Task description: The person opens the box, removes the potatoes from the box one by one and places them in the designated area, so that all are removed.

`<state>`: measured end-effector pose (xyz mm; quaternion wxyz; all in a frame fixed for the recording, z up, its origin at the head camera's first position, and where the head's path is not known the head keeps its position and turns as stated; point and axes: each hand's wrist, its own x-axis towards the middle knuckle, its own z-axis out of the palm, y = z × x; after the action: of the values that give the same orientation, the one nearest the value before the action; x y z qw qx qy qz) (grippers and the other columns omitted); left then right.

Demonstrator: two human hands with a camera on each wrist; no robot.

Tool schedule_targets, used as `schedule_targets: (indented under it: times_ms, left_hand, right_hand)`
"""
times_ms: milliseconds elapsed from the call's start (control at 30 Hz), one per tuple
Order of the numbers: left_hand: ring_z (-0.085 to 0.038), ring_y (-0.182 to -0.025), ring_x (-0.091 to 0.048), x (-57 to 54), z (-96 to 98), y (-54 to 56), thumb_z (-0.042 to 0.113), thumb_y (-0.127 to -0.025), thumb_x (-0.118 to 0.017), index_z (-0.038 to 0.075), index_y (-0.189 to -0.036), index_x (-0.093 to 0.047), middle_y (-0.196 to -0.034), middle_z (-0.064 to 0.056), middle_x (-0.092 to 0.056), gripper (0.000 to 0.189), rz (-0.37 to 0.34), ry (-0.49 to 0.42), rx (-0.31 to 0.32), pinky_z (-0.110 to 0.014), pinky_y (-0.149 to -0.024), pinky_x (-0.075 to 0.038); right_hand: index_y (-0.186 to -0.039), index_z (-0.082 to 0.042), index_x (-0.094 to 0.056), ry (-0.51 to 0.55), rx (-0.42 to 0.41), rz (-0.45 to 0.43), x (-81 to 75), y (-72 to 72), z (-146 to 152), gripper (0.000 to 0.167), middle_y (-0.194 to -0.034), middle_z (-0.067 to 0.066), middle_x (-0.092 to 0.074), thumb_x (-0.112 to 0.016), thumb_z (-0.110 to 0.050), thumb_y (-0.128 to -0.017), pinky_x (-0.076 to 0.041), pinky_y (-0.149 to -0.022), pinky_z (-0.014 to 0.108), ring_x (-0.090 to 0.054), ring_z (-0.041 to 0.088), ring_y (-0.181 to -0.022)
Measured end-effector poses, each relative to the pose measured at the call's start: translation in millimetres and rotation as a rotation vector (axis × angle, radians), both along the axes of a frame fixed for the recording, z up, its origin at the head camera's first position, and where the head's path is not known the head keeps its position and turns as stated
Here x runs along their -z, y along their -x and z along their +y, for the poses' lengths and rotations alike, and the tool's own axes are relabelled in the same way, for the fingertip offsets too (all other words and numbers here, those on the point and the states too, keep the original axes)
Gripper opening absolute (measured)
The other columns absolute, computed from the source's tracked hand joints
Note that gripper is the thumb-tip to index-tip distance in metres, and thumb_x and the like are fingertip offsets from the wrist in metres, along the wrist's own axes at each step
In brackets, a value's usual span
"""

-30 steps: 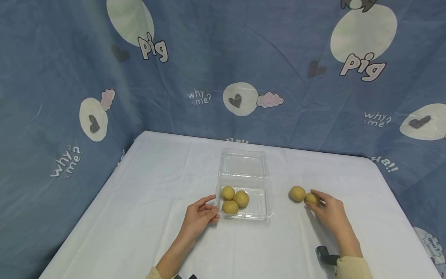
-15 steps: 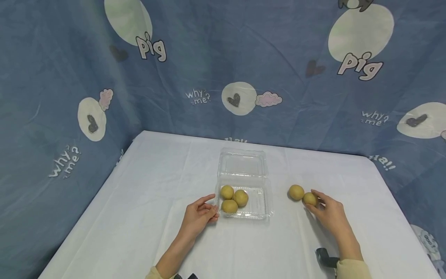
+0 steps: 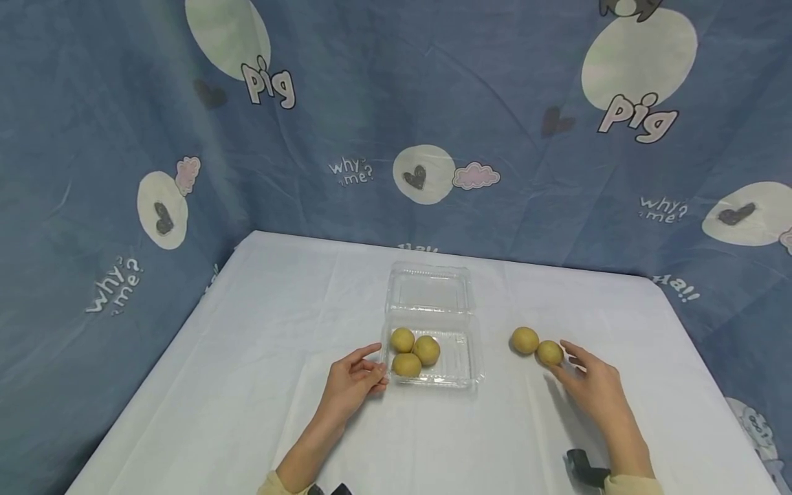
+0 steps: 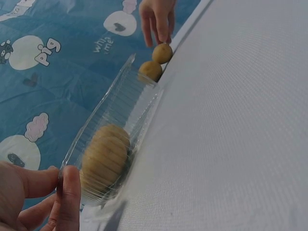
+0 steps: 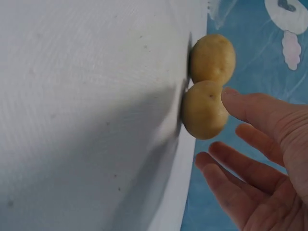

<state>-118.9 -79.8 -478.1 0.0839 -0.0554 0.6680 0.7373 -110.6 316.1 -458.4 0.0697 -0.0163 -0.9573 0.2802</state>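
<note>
A clear plastic clamshell box [image 3: 458, 375] lies with its lid [image 3: 431, 289] folded back. Three round yellow-brown potatoes [image 3: 426, 350] are grouped at its left side. My left hand [image 3: 350, 388] pinches the box's left rim between thumb and fingers; the left wrist view shows this grip close up. Right of the box, two more potatoes rest against each other, one farther off [image 5: 212, 58] and one nearer [image 5: 205, 109]. My right hand [image 3: 594, 385] is beside the nearer potato, thumb tip right at its side, the other fingers spread apart from it.
A white cloth [image 3: 247, 357] covers the table, its far edge meeting a blue printed curtain [image 3: 346, 103]. The curtain also closes off the left side. White tabletop lies between the box and the two loose potatoes. A dark wrist device [image 3: 584, 469] sits by my right sleeve.
My right hand, earlier holding the nearer loose potato, has loosened its fingers and drawn slightly right, leaving it against the other potato. The left hand keeps its hold on the box rim.
</note>
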Motion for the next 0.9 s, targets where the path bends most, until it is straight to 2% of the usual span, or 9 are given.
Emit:
schedule_targets:
  times_ms: [400, 667, 900]
  left_hand:
    - [-0.019, -0.074, -0.068, -0.3, -0.4, 1.8, 0.000, -0.090, -0.069, -0.003, -0.133, -0.056, -0.085, -0.013, -0.063, 0.045, 0.013, -0.004, 0.004, -0.027, -0.069, -0.062]
    - [-0.019, -0.073, -0.068, 0.5, 0.0, 1.0, -0.001, -0.090, -0.069, -0.003, -0.133, -0.056, -0.086, -0.014, -0.063, 0.045, 0.013, 0.002, 0.001, -0.027, -0.068, -0.062]
    - [-0.019, -0.073, -0.068, 1.4, 0.2, 0.9, -0.002, -0.090, -0.068, -0.004, -0.132, -0.056, -0.086, -0.015, -0.063, 0.044, 0.027, -0.001, 0.005, -0.027, -0.068, -0.062]
  right_hand:
    - [-0.118, 0.006, -0.065, -0.002, -0.032, 0.159, -3.3, -13.0, -10, 0.037, -0.114, 0.027, -0.065, -0.076, -0.006, -0.085, -0.058, -0.082, 0.051, -0.064, 0.043, -0.100]
    - [-0.112, 0.005, -0.067, 0.035, -0.032, 0.192, 1.7, -13.6, -21, 0.030, -0.104, 0.021, -0.070, -0.075, -0.007, -0.086, -0.059, -0.080, 0.046, -0.068, 0.037, -0.093]
    - [-0.109, 0.003, -0.069, 0.090, -0.069, 0.224, 3.0, -13.7, -29, 0.027, -0.098, 0.015, -0.072, -0.077, -0.005, -0.085, -0.060, -0.078, 0.039, -0.069, 0.031, -0.089]
